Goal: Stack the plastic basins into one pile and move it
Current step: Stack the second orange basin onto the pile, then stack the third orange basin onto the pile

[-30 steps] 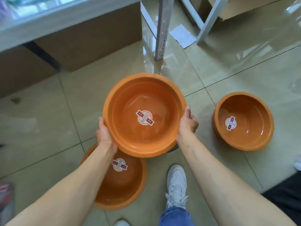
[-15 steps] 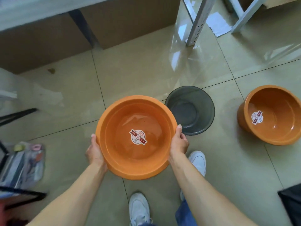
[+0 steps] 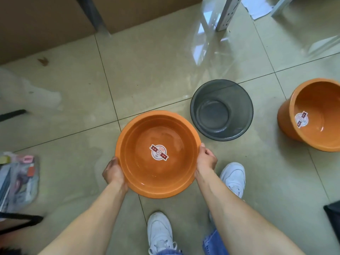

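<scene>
I hold an orange plastic basin with a round sticker inside, low over the floor in front of my feet. My left hand grips its left rim and my right hand grips its right rim. Whatever lies under it is hidden. A grey translucent basin sits on the tiles just to its upper right, apart from it. Another orange basin with the same sticker stands at the right edge, partly cut off.
Cardboard boxes line the back. A metal shelf leg stands at top right with a paper sheet beside it. A clear bag of small items and black stand legs lie at left. My white shoes are below.
The held basin has come down and toward my feet, covering the orange basin that lay on the floor at lower left. The grey basin came into view as my head turned left.
</scene>
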